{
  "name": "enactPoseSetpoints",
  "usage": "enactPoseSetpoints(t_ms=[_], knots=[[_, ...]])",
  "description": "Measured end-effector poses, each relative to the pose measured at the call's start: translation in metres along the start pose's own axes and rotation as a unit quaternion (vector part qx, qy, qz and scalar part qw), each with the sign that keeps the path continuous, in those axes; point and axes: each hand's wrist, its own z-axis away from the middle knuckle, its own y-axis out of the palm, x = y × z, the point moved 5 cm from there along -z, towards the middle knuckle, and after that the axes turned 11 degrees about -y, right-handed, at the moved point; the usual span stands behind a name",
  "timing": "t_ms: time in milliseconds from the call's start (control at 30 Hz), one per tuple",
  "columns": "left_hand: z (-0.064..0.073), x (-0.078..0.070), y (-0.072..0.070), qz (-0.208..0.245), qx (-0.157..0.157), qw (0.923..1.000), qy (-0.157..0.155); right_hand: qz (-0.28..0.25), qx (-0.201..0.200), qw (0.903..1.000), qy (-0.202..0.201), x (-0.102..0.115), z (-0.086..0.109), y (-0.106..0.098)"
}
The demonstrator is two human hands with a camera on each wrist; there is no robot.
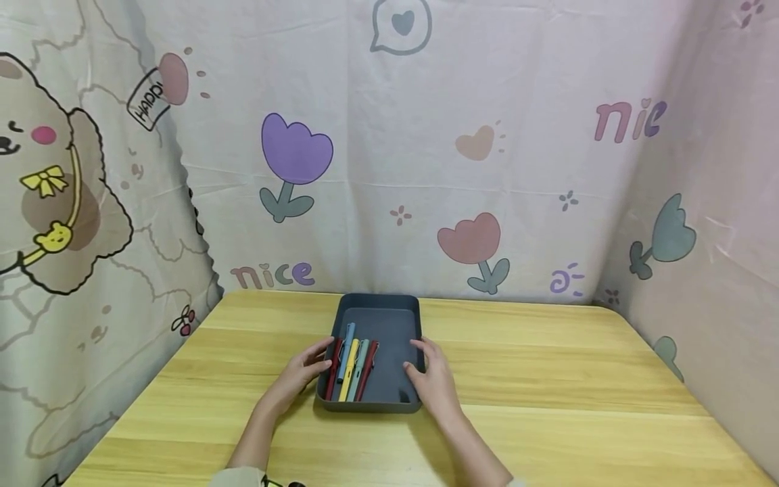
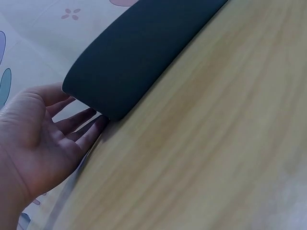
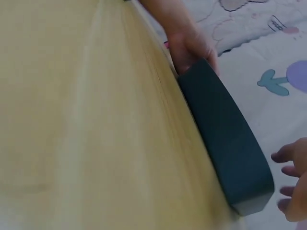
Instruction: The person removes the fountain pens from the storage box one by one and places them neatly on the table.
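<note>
A dark grey rectangular tray (image 1: 392, 328) lies on the table in the head view, its long sides running away from me. Along its left side rest several clip pens: dark red (image 1: 333, 368), blue (image 1: 347, 348), yellow (image 1: 350, 365), grey-green (image 1: 361, 362) and another dark red pen (image 1: 368, 370). My left hand (image 1: 298, 372) is at the left wall, its fingertips right at the tray (image 2: 134, 57) in the left wrist view. Across from it, my right hand (image 1: 435, 379) has its fingers spread, a small gap from the tray (image 3: 225, 129) in the right wrist view.
The light wood table (image 1: 548, 372) extends to both sides of the tray. Behind it hangs a pale printed cloth (image 1: 377, 155) with flowers and hearts, and more of it covers the left and right sides. Part of a small dark object (image 1: 296, 484) shows at the bottom edge.
</note>
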Motion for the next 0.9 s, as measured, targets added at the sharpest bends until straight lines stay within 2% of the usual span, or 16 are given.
enactPoseSetpoints(t_ms=[100, 200, 333, 467, 700, 900], knots=[[0.001, 0.001, -0.001, 0.005, -0.005, 1.0000, 0.001, -0.020, 0.023, 0.9994, -0.015, 0.006, -0.008, 0.003], [0.000, 0.001, -0.001, 0.005, -0.006, 1.0000, 0.003, -0.061, 0.076, 0.9950, -0.022, 0.008, -0.016, 0.013], [-0.001, 0.002, 0.000, 0.002, -0.001, 1.0000, 0.006, -0.109, 0.159, 0.9812, -0.010, 0.004, -0.022, 0.031], [-0.001, 0.000, 0.001, 0.005, 0.002, 0.9999, 0.010, -0.136, 0.214, 0.9672, 0.006, -0.001, -0.024, 0.047], [-0.002, 0.000, 0.004, 0.012, 0.004, 0.9999, 0.008, -0.184, 0.254, 0.9489, 0.037, -0.007, -0.021, 0.062], [-0.002, 0.002, 0.002, 0.017, 0.001, 0.9998, 0.012, -0.185, 0.269, 0.9437, 0.050, -0.007, -0.021, 0.068]])
